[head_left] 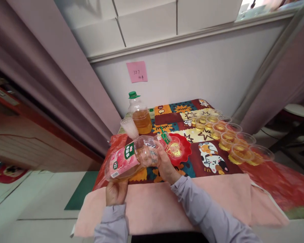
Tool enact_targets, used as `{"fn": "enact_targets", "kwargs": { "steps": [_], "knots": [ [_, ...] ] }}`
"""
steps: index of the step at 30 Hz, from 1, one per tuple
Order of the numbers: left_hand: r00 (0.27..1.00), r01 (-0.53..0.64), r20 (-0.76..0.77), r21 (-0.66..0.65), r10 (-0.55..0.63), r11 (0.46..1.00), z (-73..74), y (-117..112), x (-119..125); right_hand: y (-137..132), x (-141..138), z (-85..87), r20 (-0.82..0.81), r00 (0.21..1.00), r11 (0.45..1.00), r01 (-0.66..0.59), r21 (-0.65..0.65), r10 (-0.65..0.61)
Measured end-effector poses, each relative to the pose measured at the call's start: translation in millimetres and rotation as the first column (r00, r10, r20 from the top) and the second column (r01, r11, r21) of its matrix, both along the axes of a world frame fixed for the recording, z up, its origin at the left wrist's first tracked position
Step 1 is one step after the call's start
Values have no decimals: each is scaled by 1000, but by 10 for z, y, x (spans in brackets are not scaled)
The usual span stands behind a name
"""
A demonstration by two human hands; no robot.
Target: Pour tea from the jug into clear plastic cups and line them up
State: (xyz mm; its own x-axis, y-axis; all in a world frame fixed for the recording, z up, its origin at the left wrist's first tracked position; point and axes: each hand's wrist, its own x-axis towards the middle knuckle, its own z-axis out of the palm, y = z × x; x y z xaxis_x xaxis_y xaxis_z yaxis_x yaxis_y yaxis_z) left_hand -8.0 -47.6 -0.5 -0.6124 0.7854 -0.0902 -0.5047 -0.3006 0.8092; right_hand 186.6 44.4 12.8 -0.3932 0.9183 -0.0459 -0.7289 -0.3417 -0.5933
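A large clear plastic bottle (124, 158) with a pink and green label lies tilted nearly on its side above the table, its mouth pointing right. My left hand (116, 192) supports the base end from below, its fingers partly hidden behind the bottle. Around the neck end, my right hand (166, 165) is closed. Just past the mouth, a clear plastic cup (174, 145) stands on a red scalloped plate (183, 157) with a yellow print. Something green (164, 135) shows by the bottle's mouth. Whether liquid is flowing I cannot make out.
A big jug (143, 119) of amber liquid with a green cap stands at the back left, beside a stack of clear cups (130, 127). Several cups of amber liquid (228, 140) line the right side. A pink cloth (162, 209) covers the front edge.
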Motion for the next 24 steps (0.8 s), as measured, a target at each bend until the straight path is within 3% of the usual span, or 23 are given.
{"fn": "enact_targets", "kwargs": {
  "steps": [7, 11, 14, 19, 24],
  "knots": [
    [1000, 16, 9, -18, -16, 1000, 163, -13, 59, -12, -5, 45, -28, 998, 998, -49, -38, 48],
    [990, 111, 88, -47, -106, 993, 215, -24, 84, 3, -1, 48, -43, 998, 997, -50, -55, 47],
    [981, 151, 134, -74, -140, 986, 213, -42, 71, 22, 5, 47, -50, 997, 996, -62, -69, 58],
    [990, 112, 105, -136, -98, 984, 194, -53, 36, 37, 18, 27, -30, 996, 994, -85, -68, 83],
    [977, 207, 61, -26, -205, 978, 82, -47, -62, 42, 17, 38, -35, 994, 993, -102, -55, 100]
  ]
}}
